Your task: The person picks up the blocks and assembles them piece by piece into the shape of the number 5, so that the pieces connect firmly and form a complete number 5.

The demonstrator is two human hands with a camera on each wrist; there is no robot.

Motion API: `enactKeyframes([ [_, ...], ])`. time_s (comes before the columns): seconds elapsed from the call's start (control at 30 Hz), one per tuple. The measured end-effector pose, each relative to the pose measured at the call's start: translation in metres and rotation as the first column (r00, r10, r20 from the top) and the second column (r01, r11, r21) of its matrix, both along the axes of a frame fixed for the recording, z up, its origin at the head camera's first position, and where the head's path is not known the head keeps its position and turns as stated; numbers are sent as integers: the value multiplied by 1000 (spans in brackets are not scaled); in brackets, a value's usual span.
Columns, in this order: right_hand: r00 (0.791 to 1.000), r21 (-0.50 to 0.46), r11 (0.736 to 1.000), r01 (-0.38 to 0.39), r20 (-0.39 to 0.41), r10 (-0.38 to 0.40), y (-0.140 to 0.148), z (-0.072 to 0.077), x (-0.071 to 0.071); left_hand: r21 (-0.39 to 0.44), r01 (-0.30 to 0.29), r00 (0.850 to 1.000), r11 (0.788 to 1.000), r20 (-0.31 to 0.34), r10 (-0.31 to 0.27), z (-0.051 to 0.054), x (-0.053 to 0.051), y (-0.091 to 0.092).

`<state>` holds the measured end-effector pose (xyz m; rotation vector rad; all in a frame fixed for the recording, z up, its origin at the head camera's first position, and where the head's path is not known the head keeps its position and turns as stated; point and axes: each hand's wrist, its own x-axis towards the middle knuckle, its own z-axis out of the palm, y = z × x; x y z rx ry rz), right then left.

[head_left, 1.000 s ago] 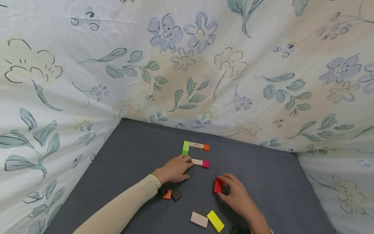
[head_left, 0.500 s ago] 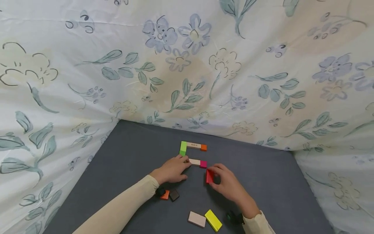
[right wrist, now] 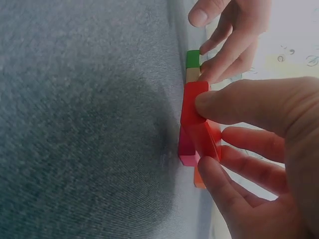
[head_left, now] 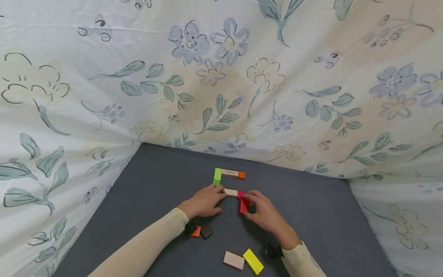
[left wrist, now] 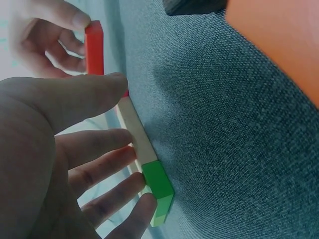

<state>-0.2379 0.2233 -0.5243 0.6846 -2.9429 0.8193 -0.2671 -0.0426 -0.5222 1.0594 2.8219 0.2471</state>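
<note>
My right hand [head_left: 265,216] pinches a red block [head_left: 243,206] between thumb and fingertips, at the near side of a magenta block [head_left: 240,194]. In the right wrist view the red block [right wrist: 194,104] stands in front of the magenta block [right wrist: 187,144]; whether they touch, I cannot tell. My left hand [head_left: 205,201] rests its fingertips against a pale wooden block [head_left: 231,192] and a green block [left wrist: 158,180]. The green end meets the wooden block, which meets the magenta one. Behind, a light green block [head_left: 217,174] joins a printed wooden block [head_left: 230,172] and an orange block [head_left: 241,175].
Nearer on the dark grey cloth [head_left: 166,173] lie a pale pink block [head_left: 233,260] and a yellow block [head_left: 253,261]. Beside my left wrist are an orange piece [head_left: 195,231] and a black piece [head_left: 206,232]. A floral curtain [head_left: 221,84] stands behind.
My right hand has moved forward and left with the red block, up to the magenta block. My left hand keeps its place on the blocks. The head view has shifted slightly.
</note>
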Motion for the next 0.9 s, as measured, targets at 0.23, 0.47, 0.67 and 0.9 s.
enactKeyframes([
  [0.23, 1000, -5, 1000, -15, 23, 15, -2, -3, -3, 8, -3, 1000, 1000, 8, 3, 4, 3, 1],
  [0.47, 999, 7, 999, -37, 31, 36, -5, -3, -4, -5, -7, 1000, 1000, 2, 7, 3, 1, 2],
  [0.67, 999, 21, 999, -44, 34, 43, -7, -3, -4, -7, -13, 1000, 1000, 3, 13, 4, 1, 2],
  [0.9, 999, 30, 999, -38, 28, 37, -8, -8, -5, 1, -23, 1000, 1000, 15, 23, 5, 1, 1],
])
